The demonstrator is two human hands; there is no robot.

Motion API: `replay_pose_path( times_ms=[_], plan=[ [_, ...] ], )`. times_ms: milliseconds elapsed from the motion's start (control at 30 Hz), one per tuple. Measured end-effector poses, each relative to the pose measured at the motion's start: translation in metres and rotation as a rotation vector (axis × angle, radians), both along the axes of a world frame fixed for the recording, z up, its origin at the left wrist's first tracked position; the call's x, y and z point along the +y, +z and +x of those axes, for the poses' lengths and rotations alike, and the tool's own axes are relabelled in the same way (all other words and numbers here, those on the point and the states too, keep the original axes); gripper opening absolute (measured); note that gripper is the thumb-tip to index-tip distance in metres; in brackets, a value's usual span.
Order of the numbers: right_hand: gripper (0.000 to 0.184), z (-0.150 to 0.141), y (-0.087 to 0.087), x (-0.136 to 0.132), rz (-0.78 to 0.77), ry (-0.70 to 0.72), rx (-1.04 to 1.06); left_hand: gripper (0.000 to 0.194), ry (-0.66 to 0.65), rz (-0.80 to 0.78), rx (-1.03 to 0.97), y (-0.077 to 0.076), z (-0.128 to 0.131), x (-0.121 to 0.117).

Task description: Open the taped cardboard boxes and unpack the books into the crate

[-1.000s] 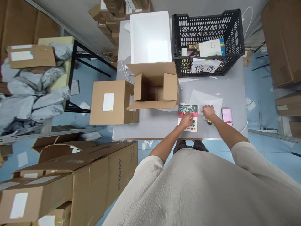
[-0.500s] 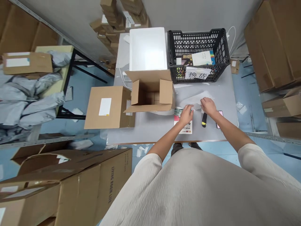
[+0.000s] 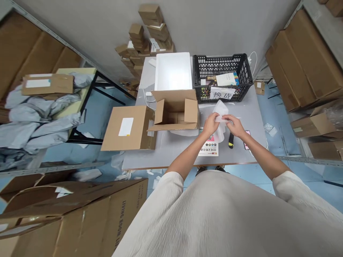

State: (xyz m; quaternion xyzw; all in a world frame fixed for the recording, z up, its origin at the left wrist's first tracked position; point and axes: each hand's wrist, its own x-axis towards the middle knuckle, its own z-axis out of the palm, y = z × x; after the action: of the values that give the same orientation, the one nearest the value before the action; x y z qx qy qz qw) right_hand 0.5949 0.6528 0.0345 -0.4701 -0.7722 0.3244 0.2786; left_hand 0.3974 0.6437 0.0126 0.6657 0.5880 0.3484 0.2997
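Note:
Between my two hands is a thin white sheet [image 3: 220,107], soft and crumpled; I cannot tell whether it is foam or paper. My left hand [image 3: 210,124] pinches its left side, and my right hand [image 3: 234,125] pinches it from the right. The sheet's lower end hangs over a book [image 3: 210,150] with a pink and white cover lying on the table. Below my right hand lies a black and yellow utility knife [image 3: 230,140]. A phone [image 3: 247,140] sits under my right forearm.
An open cardboard box [image 3: 174,117] stands left of my hands, beside a closed labelled box [image 3: 125,128]. Behind are a white foam box [image 3: 173,71] and a black crate [image 3: 223,80] holding books. Grey parcels [image 3: 40,121] fill the side table at left.
Both hands have come together and lifted the white sheet, which lay spread on the table. It now bunches and hangs between them. The camera view has tilted up slightly.

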Motion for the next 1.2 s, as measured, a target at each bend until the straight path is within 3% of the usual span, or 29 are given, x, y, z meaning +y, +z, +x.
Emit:
replay_pose_path(
  times_ms=[100, 233, 433, 600, 733, 867, 1067, 1200],
  plan=[
    [0.043, -0.006, 0.012, 0.01, 0.061, -0.026, 0.082, 0.028, 0.026, 0.109, -0.004, 0.022, -0.014, 0.005],
    [0.06, -0.032, 0.022, 0.025, 0.138, -0.041, 0.04, 0.029, 0.0, 0.225, 0.014, 0.047, -0.036, 0.004],
    [0.022, -0.09, 0.037, 0.04, 0.333, -0.014, 0.106, 0.028, 0.007, 0.309, 0.126, 0.078, -0.074, -0.011],
    [0.02, -0.148, 0.043, 0.052, 0.366, -0.056, 0.194, 0.038, 0.098, 0.342, 0.304, 0.099, -0.119, -0.027],
    [0.025, -0.199, 0.034, 0.055, 0.317, -0.017, 0.256, 0.039, 0.235, 0.326, 0.386, 0.096, -0.16, -0.036],
    [0.024, -0.238, 0.015, 0.053, 0.27, 0.081, 0.176, 0.043, 0.234, 0.219, 0.431, 0.08, -0.198, -0.041],
    [0.033, -0.256, -0.008, 0.051, 0.199, 0.18, -0.254, 0.042, 0.159, -0.068, 0.49, 0.052, -0.226, -0.042],
    [0.039, -0.257, -0.014, 0.05, 0.196, 0.225, -0.521, 0.041, 0.171, -0.107, 0.518, 0.041, -0.228, -0.041]
  ],
)
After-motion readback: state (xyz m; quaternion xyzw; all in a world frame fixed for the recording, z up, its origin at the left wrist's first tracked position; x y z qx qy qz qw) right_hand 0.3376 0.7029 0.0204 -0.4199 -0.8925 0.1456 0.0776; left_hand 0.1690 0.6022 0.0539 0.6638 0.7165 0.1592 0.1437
